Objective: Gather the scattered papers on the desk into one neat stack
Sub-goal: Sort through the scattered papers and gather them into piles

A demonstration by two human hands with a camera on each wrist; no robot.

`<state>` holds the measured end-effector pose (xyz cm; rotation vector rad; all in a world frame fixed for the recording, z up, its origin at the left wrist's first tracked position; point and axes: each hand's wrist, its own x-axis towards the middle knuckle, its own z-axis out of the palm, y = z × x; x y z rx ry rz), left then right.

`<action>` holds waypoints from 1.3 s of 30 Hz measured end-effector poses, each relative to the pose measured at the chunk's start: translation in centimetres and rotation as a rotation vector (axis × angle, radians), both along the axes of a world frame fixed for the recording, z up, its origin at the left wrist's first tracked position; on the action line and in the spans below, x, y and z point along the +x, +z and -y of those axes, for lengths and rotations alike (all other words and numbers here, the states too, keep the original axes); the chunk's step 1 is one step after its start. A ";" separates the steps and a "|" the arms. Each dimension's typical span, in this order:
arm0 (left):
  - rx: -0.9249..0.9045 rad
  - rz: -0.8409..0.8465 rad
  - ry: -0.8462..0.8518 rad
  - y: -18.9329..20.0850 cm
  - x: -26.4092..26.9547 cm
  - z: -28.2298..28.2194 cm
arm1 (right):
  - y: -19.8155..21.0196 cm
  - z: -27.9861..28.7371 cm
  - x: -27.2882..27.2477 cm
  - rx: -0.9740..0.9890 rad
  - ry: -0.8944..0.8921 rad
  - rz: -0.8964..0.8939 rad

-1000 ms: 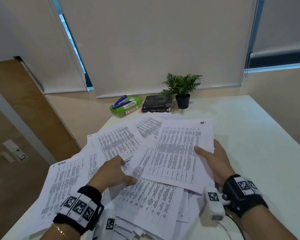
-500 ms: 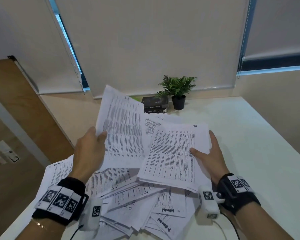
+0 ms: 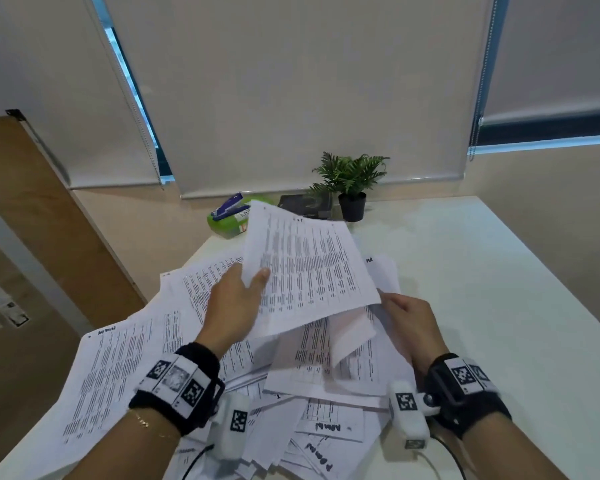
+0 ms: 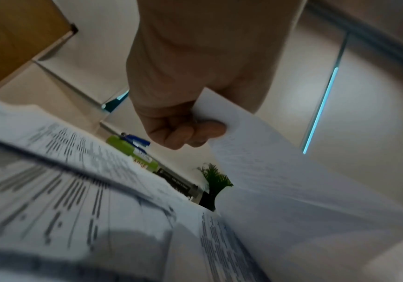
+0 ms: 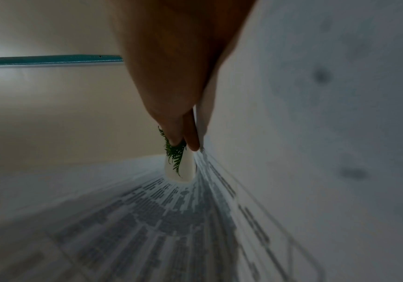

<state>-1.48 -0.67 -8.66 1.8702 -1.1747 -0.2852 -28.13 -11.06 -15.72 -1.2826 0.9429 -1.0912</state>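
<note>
Printed papers (image 3: 118, 368) lie scattered across the left and near part of the white desk (image 3: 499, 289). My left hand (image 3: 236, 306) pinches one printed sheet (image 3: 309, 271) by its left edge, thumb on top, and holds it tilted in the air. From the left wrist view, the curled fingers (image 4: 183, 133) grip that sheet (image 4: 280, 171) from below. Under it, my right hand (image 3: 409, 317) holds the right edge of a gathered bundle of papers (image 3: 312, 351). In the right wrist view its fingers (image 5: 190, 133) lie along the paper (image 5: 316, 133).
At the back of the desk stand a potted plant (image 3: 352, 181), dark books (image 3: 309, 204) and a green box (image 3: 229, 226) with a blue stapler (image 3: 227, 207) on it. Bare desk lies to the right. The left desk edge drops to the floor.
My left hand took a sheet from the left pile, lifted it and carried it right, over the bundle in my right hand. The right hand has barely moved.
</note>
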 end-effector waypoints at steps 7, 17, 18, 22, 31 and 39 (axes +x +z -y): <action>0.086 -0.047 -0.055 -1.9 -1.3 1.9 | 1.1 -0.6 0.0 0.082 0.102 -0.131; 0.344 0.277 0.023 -2.3 2.9 1.5 | 0.0 0.3 -0.3 -0.005 0.029 -0.174; 0.424 0.313 0.026 -2.6 4.2 1.3 | -0.2 0.5 -0.2 0.003 0.026 -0.168; 0.586 0.262 -0.082 -3.5 6.8 0.2 | 0.0 0.4 0.0 0.055 0.032 -0.126; 0.537 0.860 -0.009 -3.7 5.0 -0.2 | 0.5 -0.1 -0.1 0.052 0.059 -0.153; 0.032 0.745 0.071 0.9 0.8 -1.0 | 0.2 0.2 0.0 0.064 0.068 -0.114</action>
